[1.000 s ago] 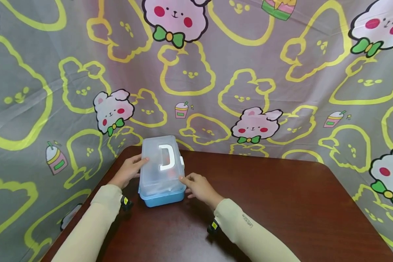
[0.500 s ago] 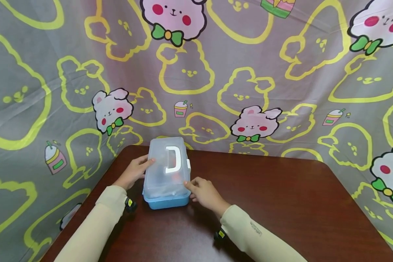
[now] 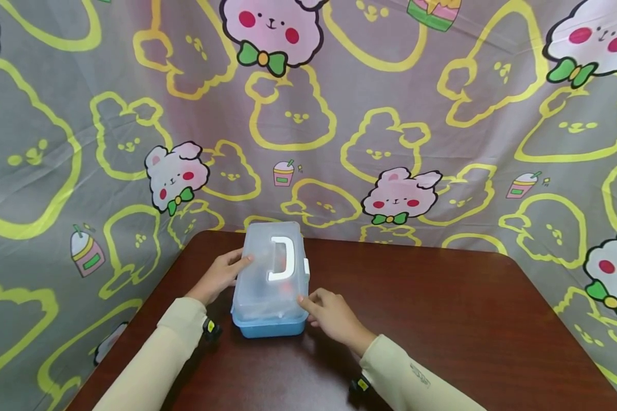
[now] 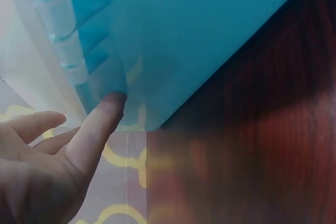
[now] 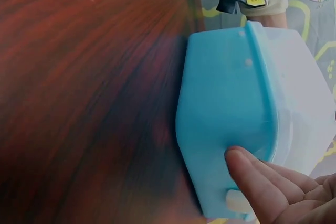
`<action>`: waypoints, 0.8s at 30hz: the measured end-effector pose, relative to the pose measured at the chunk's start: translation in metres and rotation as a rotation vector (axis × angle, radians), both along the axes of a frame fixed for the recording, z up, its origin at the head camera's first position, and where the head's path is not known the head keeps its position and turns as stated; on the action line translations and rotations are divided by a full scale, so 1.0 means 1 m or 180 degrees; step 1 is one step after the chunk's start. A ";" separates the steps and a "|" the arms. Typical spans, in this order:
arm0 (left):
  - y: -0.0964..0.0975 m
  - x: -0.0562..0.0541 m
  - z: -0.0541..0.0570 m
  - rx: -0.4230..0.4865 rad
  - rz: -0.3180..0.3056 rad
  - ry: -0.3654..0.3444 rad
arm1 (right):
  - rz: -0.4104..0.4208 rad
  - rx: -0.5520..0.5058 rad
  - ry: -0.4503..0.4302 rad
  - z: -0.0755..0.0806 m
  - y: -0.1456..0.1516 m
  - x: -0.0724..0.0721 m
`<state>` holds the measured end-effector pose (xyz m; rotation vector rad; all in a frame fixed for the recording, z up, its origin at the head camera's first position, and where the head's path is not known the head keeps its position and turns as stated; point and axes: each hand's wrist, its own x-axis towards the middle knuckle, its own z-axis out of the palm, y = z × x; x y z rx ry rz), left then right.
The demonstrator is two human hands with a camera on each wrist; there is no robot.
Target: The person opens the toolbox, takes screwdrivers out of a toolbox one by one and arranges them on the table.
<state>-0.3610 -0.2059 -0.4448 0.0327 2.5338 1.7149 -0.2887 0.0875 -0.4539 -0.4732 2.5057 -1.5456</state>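
Dark wooden desk [image 3: 442,319], clear-lidded blue box [image 3: 262,294] standing on it, left hand [image 3: 221,277] touching its left side, fingers [image 4: 97,129] extended, right hand [image 3: 335,317] touching its right side near the front corner, fingers likewise extended, white handle [image 3: 290,260] on top.

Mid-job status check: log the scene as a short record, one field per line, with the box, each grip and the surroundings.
Box: blue-based case, upright on the table
Lid: translucent lid, down on the base
Handle: white handle on top of the lid
Latch: white latch, on the right side; fastening unclear
Contents: reddish patches through the lid, too blurred to identify
Left grip: touching the case's left side
Right grip: touching its right side, near the front corner
Backdrop: grey printed cloth
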 end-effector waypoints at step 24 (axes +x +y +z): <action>0.030 0.013 0.000 0.0034 -0.0267 0.0090 | -0.0073 0.0432 0.0414 0.004 0.028 0.031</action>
